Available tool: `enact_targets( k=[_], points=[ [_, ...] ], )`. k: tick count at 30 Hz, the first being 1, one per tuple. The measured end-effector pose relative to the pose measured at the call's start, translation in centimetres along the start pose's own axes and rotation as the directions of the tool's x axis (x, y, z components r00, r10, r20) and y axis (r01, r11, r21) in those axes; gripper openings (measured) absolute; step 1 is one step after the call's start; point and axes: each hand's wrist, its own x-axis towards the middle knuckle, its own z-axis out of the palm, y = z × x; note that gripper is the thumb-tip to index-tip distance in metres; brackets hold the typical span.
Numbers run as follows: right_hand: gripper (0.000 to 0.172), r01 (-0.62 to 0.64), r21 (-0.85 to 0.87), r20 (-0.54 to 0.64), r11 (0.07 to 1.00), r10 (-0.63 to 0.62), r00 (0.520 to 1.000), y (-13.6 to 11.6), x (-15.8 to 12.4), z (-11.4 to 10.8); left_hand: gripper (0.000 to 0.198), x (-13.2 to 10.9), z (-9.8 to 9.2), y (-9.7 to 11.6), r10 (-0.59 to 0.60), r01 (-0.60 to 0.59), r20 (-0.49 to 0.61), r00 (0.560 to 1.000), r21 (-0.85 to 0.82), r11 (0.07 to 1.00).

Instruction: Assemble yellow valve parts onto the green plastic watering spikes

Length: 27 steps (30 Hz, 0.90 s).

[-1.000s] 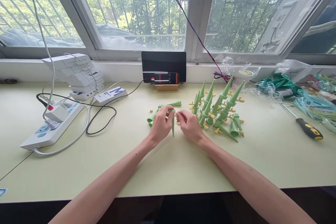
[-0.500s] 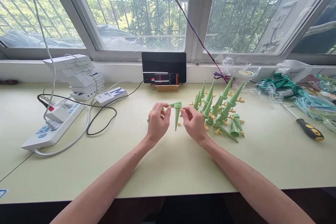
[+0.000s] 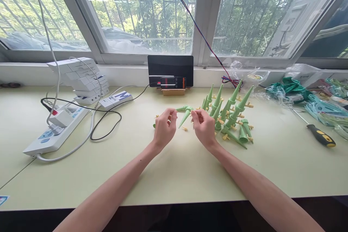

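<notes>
My right hand (image 3: pixel 204 127) pinches the wide end of a green cone-shaped spike (image 3: pixel 186 115), held a little above the pale green table (image 3: pixel 174 174) with its tip slanting down to the left. My left hand (image 3: pixel 164 127) is just left of the spike, its fingers curled in a pinch near the tip; what they hold, if anything, is hidden. A small yellow piece (image 3: pixel 185 128) lies on the table under the spike. Another green spike (image 3: pixel 181 108) lies behind it. Several assembled green spikes (image 3: pixel 230 112) with yellow knobs stand and lie right of my right hand.
A white power strip (image 3: pixel 51 135) with cables lies at the left, behind it a stack of white boxes (image 3: pixel 78 78). A dark tablet (image 3: pixel 170 69) and a phone (image 3: pixel 173 82) lean on the sill. A screwdriver (image 3: pixel 320 136) and plastic bags (image 3: pixel 290 87) fill the right.
Both hands have risen from the table with the green spike. The spike went from upright, tip down, to slanted, and my left hand has come off it.
</notes>
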Motion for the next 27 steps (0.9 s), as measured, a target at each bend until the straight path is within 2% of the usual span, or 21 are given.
enact_targets(
  k=[3, 8, 15, 27],
  points=[
    [0.033, -0.009, 0.008, -0.012, 1.000, 0.010, 1.000, -0.07, -0.03, -0.01, 0.013, -0.16, 0.02, 0.02, 0.044, -0.043, 0.074, 0.996, -0.016, 0.999],
    [0.036, -0.035, 0.007, 0.009, 0.999, 0.035, 0.999, -0.27, -0.18, 0.09, 0.023, -0.41, 0.09, 0.11, 0.122, -0.117, 0.182, 0.976, -0.040, 0.992],
    [0.039, -0.043, -0.020, 0.082, 0.999, 0.045, 0.996, -0.39, -0.22, 0.25, 0.019, -0.31, 0.31, -0.16, 0.103, -0.101, 0.111, 0.988, -0.026, 0.995],
    [0.044, 0.005, -0.127, 0.148, 0.992, 0.014, 0.989, -0.32, -0.34, 0.33, 0.018, -0.08, 0.28, -0.25, 0.083, -0.084, 0.093, 0.992, -0.001, 0.997]
  ],
)
